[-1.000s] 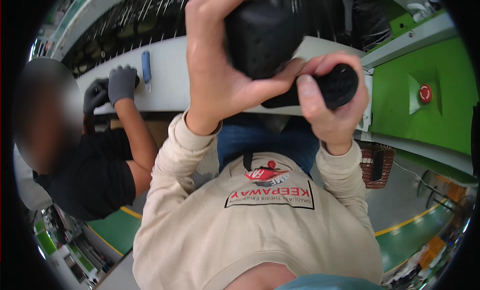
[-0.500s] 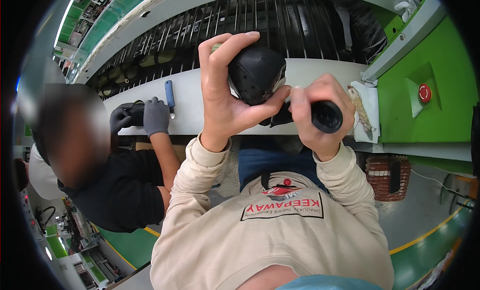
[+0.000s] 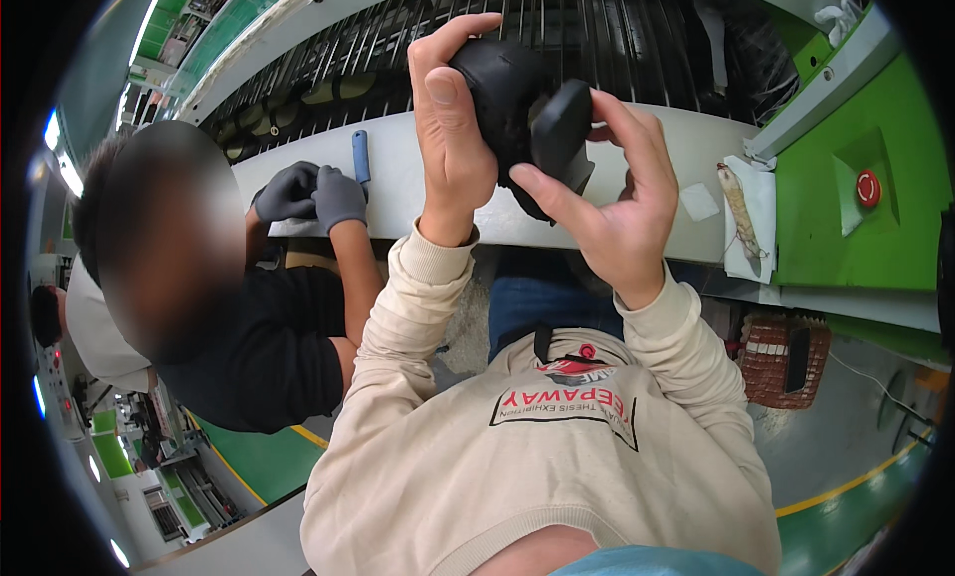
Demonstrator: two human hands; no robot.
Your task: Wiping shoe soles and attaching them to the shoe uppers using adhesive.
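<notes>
Both my hands are raised in front of me around a black moulded part (image 3: 507,103). My left hand (image 3: 453,138) wraps its left side, thumb flat along it and fingers curled over the top. My right hand (image 3: 612,203) grips a flat black piece (image 3: 560,128) fitted against the part's right side, fingers over its edge. The underside of the part is hidden by my palms. Below me I see my beige sweatshirt and blue trousers.
A long white bench (image 3: 398,183) runs behind my hands, with a conveyor of dark slats (image 3: 557,19) beyond it. A person in black wearing grey gloves (image 3: 313,193) works at my left near a blue tool (image 3: 360,156). A green housing with a red button (image 3: 868,188) stands at right.
My right hand has shifted from gripping a black cylindrical end to holding a flat black piece against the part. The view has tilted, bringing the hands slightly lower and the co-worker closer.
</notes>
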